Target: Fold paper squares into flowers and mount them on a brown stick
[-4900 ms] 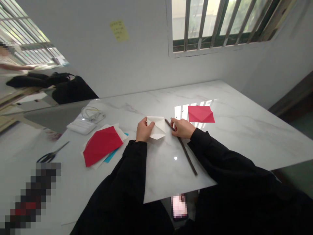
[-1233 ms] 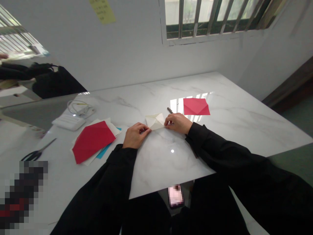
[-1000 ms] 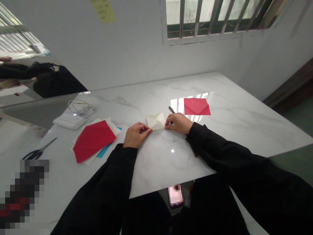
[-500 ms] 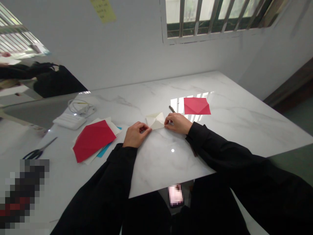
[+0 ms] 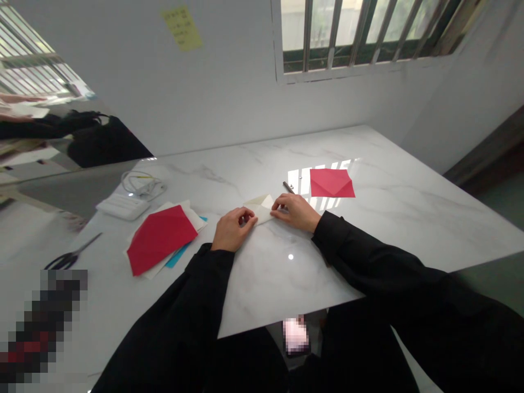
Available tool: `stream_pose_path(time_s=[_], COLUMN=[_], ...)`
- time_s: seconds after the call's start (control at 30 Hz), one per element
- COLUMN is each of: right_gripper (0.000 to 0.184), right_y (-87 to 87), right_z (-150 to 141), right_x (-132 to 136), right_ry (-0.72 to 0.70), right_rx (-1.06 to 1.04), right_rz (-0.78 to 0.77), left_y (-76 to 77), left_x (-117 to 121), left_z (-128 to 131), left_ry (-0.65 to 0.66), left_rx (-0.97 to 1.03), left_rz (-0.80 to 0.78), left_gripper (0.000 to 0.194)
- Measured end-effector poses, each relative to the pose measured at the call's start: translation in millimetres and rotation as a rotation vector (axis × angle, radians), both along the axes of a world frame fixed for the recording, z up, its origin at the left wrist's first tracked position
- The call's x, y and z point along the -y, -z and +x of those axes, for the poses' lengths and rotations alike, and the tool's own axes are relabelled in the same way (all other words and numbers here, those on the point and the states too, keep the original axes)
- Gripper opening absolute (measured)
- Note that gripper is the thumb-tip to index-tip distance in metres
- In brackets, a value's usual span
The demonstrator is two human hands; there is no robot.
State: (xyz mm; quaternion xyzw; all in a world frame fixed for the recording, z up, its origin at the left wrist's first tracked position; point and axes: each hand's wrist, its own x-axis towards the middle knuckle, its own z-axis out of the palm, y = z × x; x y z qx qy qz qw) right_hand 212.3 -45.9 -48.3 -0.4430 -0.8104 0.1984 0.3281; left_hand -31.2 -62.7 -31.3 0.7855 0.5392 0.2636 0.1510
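A small cream paper envelope (image 5: 263,210) lies on the marble-look table between my two hands, its folded flaps meeting near the middle. My left hand (image 5: 235,225) pinches its near left edge, thumb and fingertips together. At the right edge my right hand (image 5: 295,212) grips the paper the same way. Fingers cover both side edges of the envelope. Behind my right hand shows the end of a dark pen-like object (image 5: 287,187). A folded red envelope (image 5: 332,183) lies further back on the right.
Left of my hands is a stack with a red paper (image 5: 162,240) over cream and blue sheets (image 5: 179,254). Scissors (image 5: 73,255), a white box-shaped device (image 5: 123,206) and a coiled cable (image 5: 143,184) lie further left. The table (image 5: 278,295) ends at a near edge.
Both hands have closed in toward each other over the envelope, which now sits turned slightly, with more of it covered. The whole view has shifted a little downward in the frame.
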Motion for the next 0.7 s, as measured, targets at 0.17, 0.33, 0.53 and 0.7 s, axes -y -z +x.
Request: stream_pose_path(time_s=[0.17,0.33,0.53,0.7], right_gripper=[0.010,0.026,0.020,0.020], right_y=[1.0,2.2,2.5,2.6], right_z=[0.1,-3.5,-6.9,-6.5], right_x=[-0.3,0.8,-0.8,-1.2], right_ry=[0.016,-0.011,-0.052,-0.051], right_rx=[-0.001,0.029,0.147,0.167], right_rz=[-0.015,0.059,0.152,0.166], left_y=[-0.2,1.6,6.9,10.9], left_x=[0.8,0.3,-8.2,-14.4], left_z=[-3.6,-4.4,-3.4,-3.0], left_ry=[-0.002,0.016,0.074,0.127], left_rx=[0.078,0.016,-0.118,-0.186], left_rz=[-0.074,0.006,0.168,0.122], left_gripper=[0.036,0.058,0.068,0.056])
